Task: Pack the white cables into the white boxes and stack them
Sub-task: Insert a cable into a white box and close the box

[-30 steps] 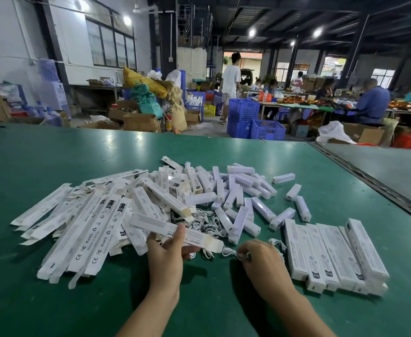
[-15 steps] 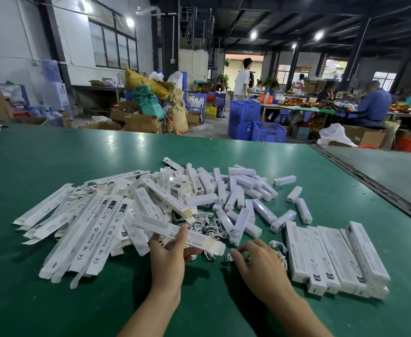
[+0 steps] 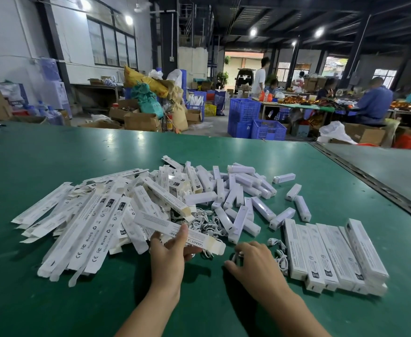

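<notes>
My left hand (image 3: 169,251) grips a long white box (image 3: 175,229) whose open end flap points right. My right hand (image 3: 250,261) rests palm down on the green table, its fingers curled over a coiled white cable (image 3: 236,256). More white cables (image 3: 209,223) lie tangled behind the held box, and a few cables (image 3: 281,256) lie just right of my right hand. A pile of flat, unfolded white boxes (image 3: 85,220) spreads to the left. Packed boxes (image 3: 331,256) lie side by side at the right, one resting on top.
Several short white lamp bars (image 3: 238,190) are scattered at the table's middle. The green table (image 3: 53,154) meets a grey table (image 3: 394,171) along a dark seam at right. Beyond lie blue crates (image 3: 255,122), cardboard boxes and seated workers.
My right hand has slid right and down from the box's open end onto the table, over a cable. The left hand keeps holding the box.
</notes>
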Action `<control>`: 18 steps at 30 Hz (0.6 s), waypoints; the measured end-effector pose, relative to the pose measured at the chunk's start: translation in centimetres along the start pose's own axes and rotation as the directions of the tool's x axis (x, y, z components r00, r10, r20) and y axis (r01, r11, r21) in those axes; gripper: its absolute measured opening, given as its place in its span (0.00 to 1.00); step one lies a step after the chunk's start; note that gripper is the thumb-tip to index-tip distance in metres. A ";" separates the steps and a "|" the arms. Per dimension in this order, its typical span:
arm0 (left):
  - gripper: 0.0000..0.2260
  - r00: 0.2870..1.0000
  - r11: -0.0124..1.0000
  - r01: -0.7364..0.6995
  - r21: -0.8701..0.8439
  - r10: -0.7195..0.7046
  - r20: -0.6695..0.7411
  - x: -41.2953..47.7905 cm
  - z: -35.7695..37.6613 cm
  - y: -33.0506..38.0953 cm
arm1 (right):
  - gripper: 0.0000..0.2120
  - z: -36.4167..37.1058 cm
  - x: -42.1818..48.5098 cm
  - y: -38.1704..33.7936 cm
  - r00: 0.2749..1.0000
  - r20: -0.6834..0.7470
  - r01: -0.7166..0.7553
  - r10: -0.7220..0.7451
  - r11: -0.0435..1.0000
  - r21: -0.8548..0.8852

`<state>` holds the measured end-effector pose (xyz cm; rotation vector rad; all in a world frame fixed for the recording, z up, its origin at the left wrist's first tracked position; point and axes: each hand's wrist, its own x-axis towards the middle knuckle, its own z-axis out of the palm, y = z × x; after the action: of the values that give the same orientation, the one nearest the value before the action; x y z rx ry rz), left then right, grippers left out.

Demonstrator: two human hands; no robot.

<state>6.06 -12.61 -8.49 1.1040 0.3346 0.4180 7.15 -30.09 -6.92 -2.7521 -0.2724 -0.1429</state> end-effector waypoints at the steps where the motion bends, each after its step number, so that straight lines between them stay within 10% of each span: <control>1: 0.15 1.000 1.000 0.000 -0.002 0.000 0.002 0.0 0.0 0.0 | 0.23 -0.2 0.0 0.1 1.000 -0.002 -0.003 0.003 1.000 -0.004; 18: 0.21 0.999 1.000 -0.017 0.000 0.017 -0.036 0.3 -0.2 -0.2 | 0.14 -1.1 -1.8 -1.7 0.940 -0.292 0.290 -0.178 0.867 0.404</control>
<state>6.27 -12.41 -8.74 1.1012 0.3568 0.4534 4.94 -29.30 -5.55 -2.2111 -0.5058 -0.4294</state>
